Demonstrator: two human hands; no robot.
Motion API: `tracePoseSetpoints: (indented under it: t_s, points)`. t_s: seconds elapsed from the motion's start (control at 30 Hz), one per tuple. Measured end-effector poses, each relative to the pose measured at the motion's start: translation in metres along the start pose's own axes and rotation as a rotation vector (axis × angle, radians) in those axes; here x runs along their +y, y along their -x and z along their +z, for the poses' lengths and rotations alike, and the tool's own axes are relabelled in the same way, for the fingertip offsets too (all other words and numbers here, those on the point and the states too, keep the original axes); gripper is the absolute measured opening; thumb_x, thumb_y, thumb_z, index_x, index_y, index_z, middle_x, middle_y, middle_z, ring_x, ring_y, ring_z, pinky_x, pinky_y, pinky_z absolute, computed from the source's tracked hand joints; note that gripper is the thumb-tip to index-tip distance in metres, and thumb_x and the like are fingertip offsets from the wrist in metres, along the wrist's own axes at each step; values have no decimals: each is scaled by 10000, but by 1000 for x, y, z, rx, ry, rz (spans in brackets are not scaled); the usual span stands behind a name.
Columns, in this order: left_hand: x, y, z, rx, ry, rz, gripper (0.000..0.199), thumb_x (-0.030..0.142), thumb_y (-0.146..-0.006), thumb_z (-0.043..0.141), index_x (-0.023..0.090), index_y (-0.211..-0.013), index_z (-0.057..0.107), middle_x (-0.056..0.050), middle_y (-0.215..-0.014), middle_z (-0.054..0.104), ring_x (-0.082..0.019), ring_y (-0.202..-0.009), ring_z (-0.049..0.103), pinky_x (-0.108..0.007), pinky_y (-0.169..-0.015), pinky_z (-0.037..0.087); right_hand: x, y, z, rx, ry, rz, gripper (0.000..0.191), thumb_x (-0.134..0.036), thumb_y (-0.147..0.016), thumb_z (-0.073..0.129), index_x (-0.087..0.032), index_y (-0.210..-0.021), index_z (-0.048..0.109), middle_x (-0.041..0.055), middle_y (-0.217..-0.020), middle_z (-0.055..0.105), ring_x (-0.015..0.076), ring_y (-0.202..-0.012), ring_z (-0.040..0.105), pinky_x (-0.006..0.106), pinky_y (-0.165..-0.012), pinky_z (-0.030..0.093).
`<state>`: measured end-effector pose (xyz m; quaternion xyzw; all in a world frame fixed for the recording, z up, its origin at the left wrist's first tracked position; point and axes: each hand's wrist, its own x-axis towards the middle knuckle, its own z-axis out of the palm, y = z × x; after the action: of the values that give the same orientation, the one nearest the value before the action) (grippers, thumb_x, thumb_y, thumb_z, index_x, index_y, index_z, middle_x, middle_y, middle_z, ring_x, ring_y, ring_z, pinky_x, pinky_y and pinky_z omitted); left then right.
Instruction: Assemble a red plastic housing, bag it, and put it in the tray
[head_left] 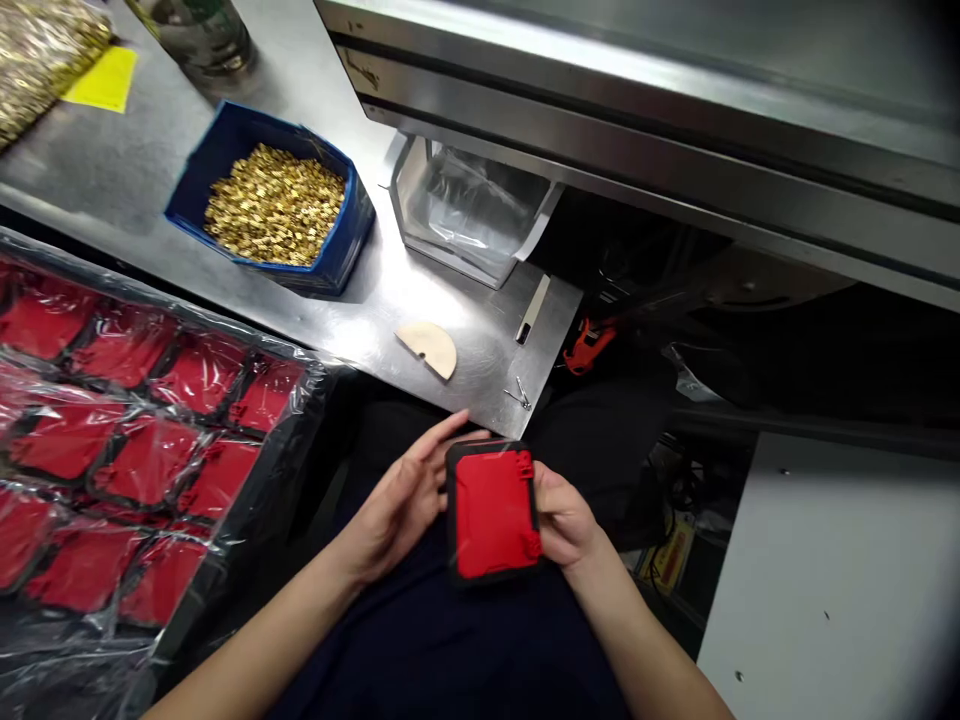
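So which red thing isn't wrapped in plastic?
The red part held between the left hand and right hand. The other red parts lie under plastic wrap on the left.

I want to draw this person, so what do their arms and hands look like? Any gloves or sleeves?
No gloves and no sleeves in view: the left hand and right hand are bare, and both forearms are uncovered up to the picture's edge. No rings, watch or bracelets show. Below the arms there is dark navy clothing.

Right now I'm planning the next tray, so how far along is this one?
Done: nothing in view looks finished. In hand: the left hand and right hand both hold one red and black part over the lap. Left: the tray of red parts remains under plastic wrap, and the blue bin holds a heap of small brass pieces.
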<state>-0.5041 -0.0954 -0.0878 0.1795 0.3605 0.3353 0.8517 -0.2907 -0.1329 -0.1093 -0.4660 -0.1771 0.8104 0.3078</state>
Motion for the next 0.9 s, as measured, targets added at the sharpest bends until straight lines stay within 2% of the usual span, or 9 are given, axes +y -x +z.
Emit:
tracePoseSetpoints:
  t_s: [0.13, 0.2, 0.33, 0.4, 0.5, 0.6, 0.67, 0.77, 0.9]
  points:
    - [-3, 3, -4, 111, 351, -129, 516, 639, -945, 580, 271, -1305, 622, -142, -1324, 724, -365, -1163, 713, -535, -927, 601, -14, -12, 19, -135, 196, 91, 513, -670, -881, 666, -168, -972, 714, 40, -800, 703, 133, -633, 635, 248, -621, 504]
    - [-4, 12, -15, 198, 383, -101, 431, 575, -938, 636, 265, -1239, 633, -122, -1296, 741, -343, -1140, 729, -515, -954, 596, -28, -20, 25, 9, 553, 20, 416, -577, -986, 561, -194, -1009, 721, 41, -869, 733, 148, -719, 680, 261, -686, 519]
    - [-11, 31, -33, 313, 327, -133, 502, 557, -925, 671, 267, -1322, 572, -131, -1242, 761, -352, -1160, 724, -512, -990, 585, -61, -60, 45, 450, 1183, -323, 254, -364, -1056, 483, -229, -1108, 693, 62, -1058, 736, 205, -942, 695, 333, -877, 512]
    - [-15, 35, -35, 347, 283, -174, 523, 581, -948, 622, 246, -1343, 555, -151, -1208, 769, -355, -1119, 741, -502, -941, 607, -73, -93, 61, 572, 1408, -427, 288, -373, -1051, 515, -191, -1236, 640, 134, -1208, 679, 277, -1093, 648, 392, -945, 500]
    - [-18, 32, -36, 343, 251, -184, 546, 618, -958, 579, 220, -1331, 560, -174, -1202, 767, -349, -1055, 763, -488, -888, 624, -82, -141, 84, 666, 1624, -383, 502, -407, -968, 679, -95, -1337, 543, 232, -1262, 608, 362, -1172, 587, 444, -942, 502]
    - [-21, 27, -38, 324, 250, -165, 574, 631, -946, 591, 219, -1344, 556, -177, -1205, 765, -343, -1022, 771, -478, -853, 633, -85, -162, 90, 590, 1667, -325, 399, -352, -960, 689, -104, -1251, 571, 214, -1222, 620, 348, -1145, 598, 418, -912, 503]
    - [-22, 24, -41, 321, 266, -151, 574, 628, -940, 605, 220, -1341, 558, -180, -1223, 759, -340, -1026, 769, -476, -855, 630, -86, -151, 84, 481, 1656, -370, 244, -344, -999, 617, -158, -1156, 612, 163, -1182, 646, 320, -1116, 612, 385, -886, 492]
    - [-24, 22, -48, 295, 314, -155, 538, 586, -947, 618, 215, -1335, 577, -179, -1223, 762, -333, -1037, 765, -473, -897, 610, -84, -105, 66, 243, 1515, -457, 190, -371, -1044, 526, -230, -1143, 606, 70, -1092, 687, 242, -982, 657, 318, -808, 469]
    - [-22, 18, -54, 318, 350, -165, 463, 443, -950, 633, 173, -1326, 639, -135, -1082, 807, -282, -935, 780, -392, -880, 603, -67, -36, 42, -142, 1399, -416, 248, -400, -1070, 473, -255, -1248, 568, 11, -951, 712, 165, -770, 659, 264, -684, 421]
